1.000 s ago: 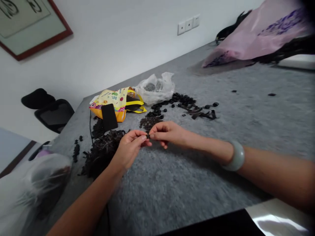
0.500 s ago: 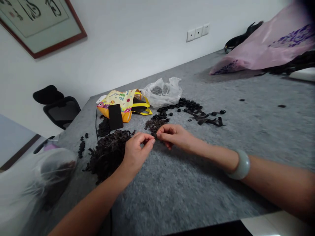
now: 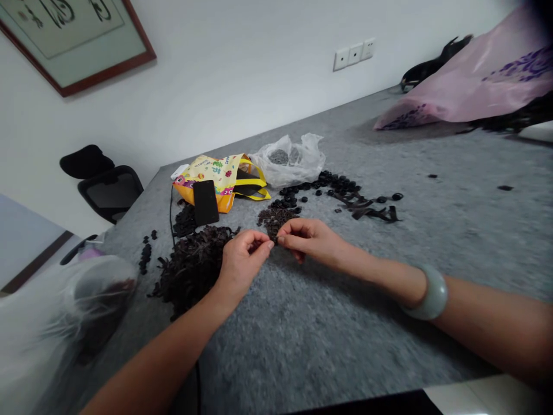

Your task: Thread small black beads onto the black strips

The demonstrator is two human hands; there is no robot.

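Evidently, fine fingertip work is being done in the head view: a small heap of dark brown crumbled fragments (image 3: 275,222) is being worked at its near edge by both bare hands, on a grey felt table cover (image 3: 345,346). The left hand (image 3: 242,265) is brought in from the lower left, its curled fingers (image 3: 259,241) clenched toward the thumb. The right hand (image 3: 309,242), a pale green jade bangle (image 3: 425,293) at its wrist, is brought in from the right, its thumb and forefinger (image 3: 283,240) drawn into a pinch. Neither hand is released, and the two pinches are held just apart at the small heap; whether a fragment is grasped cannot be told, since the fingertips hide it.

Just left of the small heap, a large mound of curled dark strips (image 3: 192,268) is piled. Beyond the small heap, round black pieces (image 3: 319,187) are scattered, with flat dark ribbon-like strips (image 3: 371,210) to their right. Further back stand a yellow printed tote bag (image 3: 211,181), with a black smartphone (image 3: 205,202) resting on it, and a crumpled clear plastic bag (image 3: 289,161).

The step in hand is judged to be the picking or teasing apart of small pieces at the heap's edge. A steady, narrow pinch seems called for next — one that leaves the neighbouring mound undisturbed.
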